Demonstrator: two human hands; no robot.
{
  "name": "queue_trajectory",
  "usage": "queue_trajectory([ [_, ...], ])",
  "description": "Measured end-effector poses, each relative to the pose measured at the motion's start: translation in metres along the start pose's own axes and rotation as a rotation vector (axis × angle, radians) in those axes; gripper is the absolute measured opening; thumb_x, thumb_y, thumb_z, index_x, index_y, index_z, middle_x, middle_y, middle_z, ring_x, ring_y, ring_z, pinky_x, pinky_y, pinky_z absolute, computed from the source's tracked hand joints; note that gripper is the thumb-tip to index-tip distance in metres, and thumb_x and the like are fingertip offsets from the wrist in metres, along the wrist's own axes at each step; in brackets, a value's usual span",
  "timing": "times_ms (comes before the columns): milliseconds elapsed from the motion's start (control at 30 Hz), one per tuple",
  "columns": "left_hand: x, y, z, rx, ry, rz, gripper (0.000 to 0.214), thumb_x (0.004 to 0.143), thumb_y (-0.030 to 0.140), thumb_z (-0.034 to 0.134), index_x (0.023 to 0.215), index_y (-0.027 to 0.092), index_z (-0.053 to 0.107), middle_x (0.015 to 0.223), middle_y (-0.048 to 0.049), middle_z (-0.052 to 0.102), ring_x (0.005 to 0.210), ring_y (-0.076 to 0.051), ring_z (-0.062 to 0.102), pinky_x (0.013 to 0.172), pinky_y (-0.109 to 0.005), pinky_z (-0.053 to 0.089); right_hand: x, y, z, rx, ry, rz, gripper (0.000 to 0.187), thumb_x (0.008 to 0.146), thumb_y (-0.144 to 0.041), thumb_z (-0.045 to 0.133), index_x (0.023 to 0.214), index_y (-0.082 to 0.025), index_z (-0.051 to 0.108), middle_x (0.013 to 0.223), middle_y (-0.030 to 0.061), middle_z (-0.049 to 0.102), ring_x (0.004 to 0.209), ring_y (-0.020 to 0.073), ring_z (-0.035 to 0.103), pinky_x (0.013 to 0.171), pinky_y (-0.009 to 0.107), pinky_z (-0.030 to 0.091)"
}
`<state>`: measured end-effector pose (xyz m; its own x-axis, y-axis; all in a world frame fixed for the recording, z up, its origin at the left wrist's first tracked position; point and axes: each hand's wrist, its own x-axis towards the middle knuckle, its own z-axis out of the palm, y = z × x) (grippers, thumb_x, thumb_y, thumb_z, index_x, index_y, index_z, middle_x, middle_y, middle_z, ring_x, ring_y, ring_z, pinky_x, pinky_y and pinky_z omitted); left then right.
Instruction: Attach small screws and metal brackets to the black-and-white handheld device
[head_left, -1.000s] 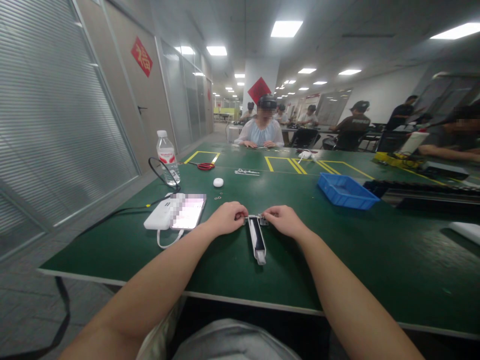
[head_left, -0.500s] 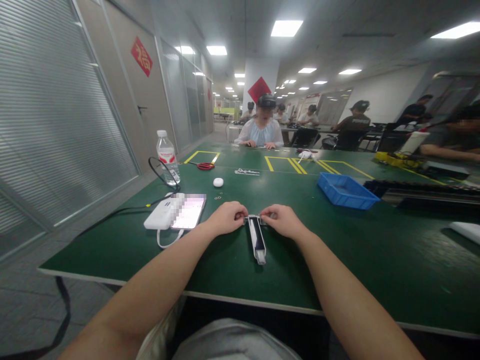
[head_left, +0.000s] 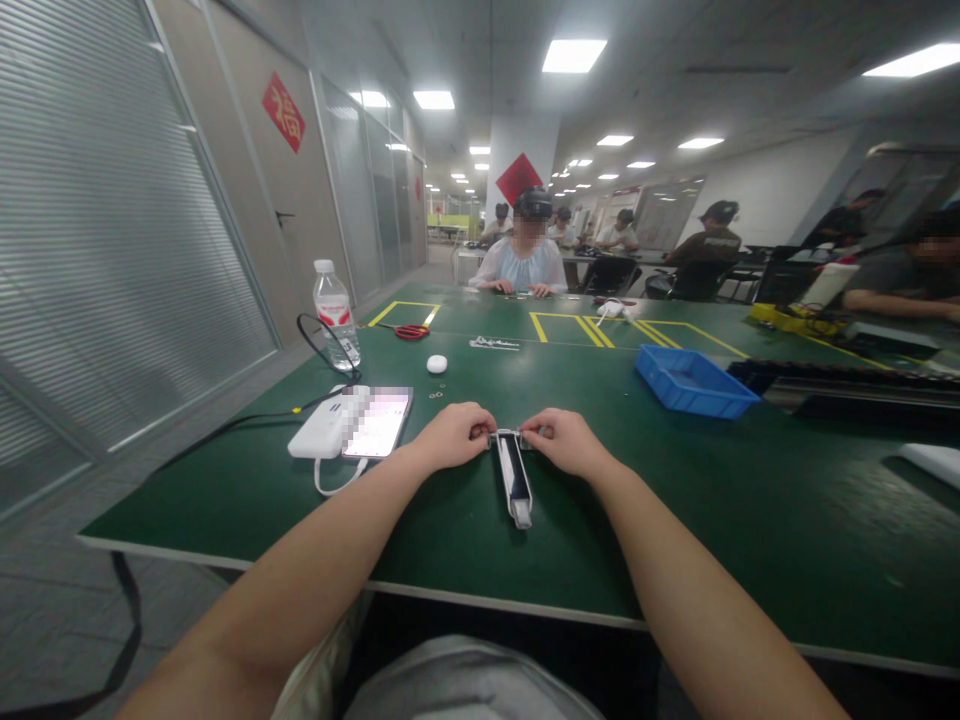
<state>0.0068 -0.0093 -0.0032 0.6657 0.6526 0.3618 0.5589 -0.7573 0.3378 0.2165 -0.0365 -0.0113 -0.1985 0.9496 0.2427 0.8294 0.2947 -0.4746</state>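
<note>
A long, narrow white part with a black strip (head_left: 514,474) lies on the green table in front of me, its tapered white end towards me. Across its far end sits a small silvery metal bracket (head_left: 508,433). The fingertips of my left hand (head_left: 459,436) are closed in a pinch at the bracket's left end. On the opposite side, my right hand (head_left: 564,441) pinches its right end between thumb and forefinger. My fingertips partly hide both ends, so the bracket's exact shape cannot be made out.
Left of my hands lie a phone (head_left: 379,425) and a white power bank (head_left: 319,428). Beyond are a water bottle (head_left: 334,315), red-handled scissors (head_left: 411,332), a white earbud case (head_left: 436,364) and small metal pieces (head_left: 493,343). A blue tray (head_left: 694,385) stands at right. Someone sits opposite.
Both my hands and the white part stay practically where they were. In the right background, a person has shifted slightly to the right.
</note>
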Motion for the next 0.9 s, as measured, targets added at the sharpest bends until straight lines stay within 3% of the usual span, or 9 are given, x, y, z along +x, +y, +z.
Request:
queue_trajectory([
  [633, 0.0002, -0.0015, 0.0012, 0.001, -0.001, 0.001, 0.019, 0.07, 0.011, 0.054, 0.083, 0.015, 0.067, 0.072, -0.0015, 0.058, 0.066, -0.012, 0.052, 0.063, -0.021, 0.041, 0.0007, -0.0006, 0.003, 0.011, 0.03, -0.018, 0.021, 0.081, -0.029, 0.052, 0.083, -0.018, 0.071, 0.079, 0.0038, 0.068, 0.067, 0.0137, 0.055, 0.065, 0.026, 0.04],
  [900, 0.0004, 0.0008, -0.0008, -0.002, -0.014, -0.011, 0.018, 0.071, 0.011, 0.054, 0.083, 0.015, 0.067, 0.073, -0.0018, 0.058, 0.067, -0.012, 0.052, 0.064, -0.021, 0.042, -0.0011, -0.0014, 0.0009, 0.037, 0.007, -0.008, 0.02, 0.075, -0.025, 0.055, 0.084, -0.019, 0.072, 0.079, 0.0029, 0.066, 0.063, 0.0117, 0.053, 0.062, 0.024, 0.041],
])
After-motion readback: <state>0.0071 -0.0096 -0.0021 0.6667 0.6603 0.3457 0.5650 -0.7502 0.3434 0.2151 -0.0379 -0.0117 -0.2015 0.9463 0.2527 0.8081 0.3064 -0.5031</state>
